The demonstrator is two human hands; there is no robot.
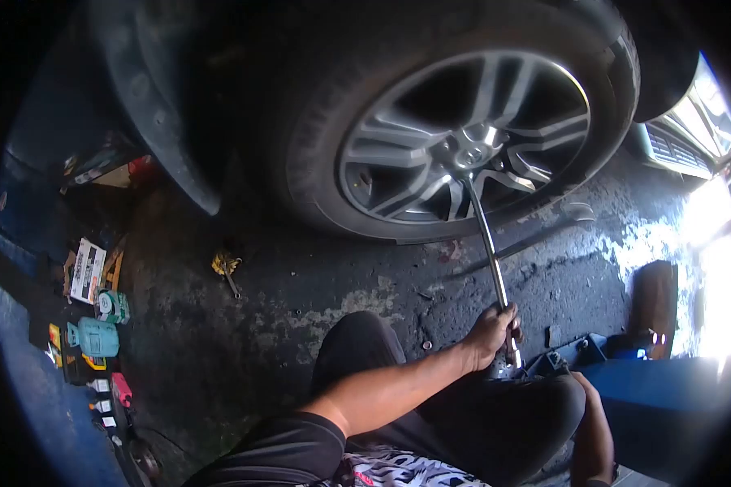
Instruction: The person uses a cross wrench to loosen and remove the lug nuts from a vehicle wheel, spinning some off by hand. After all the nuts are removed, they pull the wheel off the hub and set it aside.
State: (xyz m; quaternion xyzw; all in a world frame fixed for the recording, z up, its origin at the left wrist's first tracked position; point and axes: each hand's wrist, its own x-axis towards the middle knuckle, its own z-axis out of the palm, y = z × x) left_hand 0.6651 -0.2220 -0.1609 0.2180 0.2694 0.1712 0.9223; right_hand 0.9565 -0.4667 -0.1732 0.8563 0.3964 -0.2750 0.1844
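Note:
My left hand (491, 337) is wrapped round the lower end of a long chrome lug wrench (491, 247). The bar slants up to the left, and its top end meets the wheel just below the centre cap (472, 156). This alloy wheel (390, 136) has paired spokes and carries a black tyre (321, 150). Whether the wrench's socket sits on a nut is too dark to tell. Past my bent right knee, my right hand (582, 390) hangs low beside a blue metal piece of equipment (593, 351); the knee hides most of its fingers.
Left on the floor stand a white box (88, 270), a teal jug (99, 337) and several small bottles. A yellow-topped tool (227, 266) lies on the dark, stained concrete. At right are a wooden block (655, 304) and a light-coloured vehicle front (681, 148).

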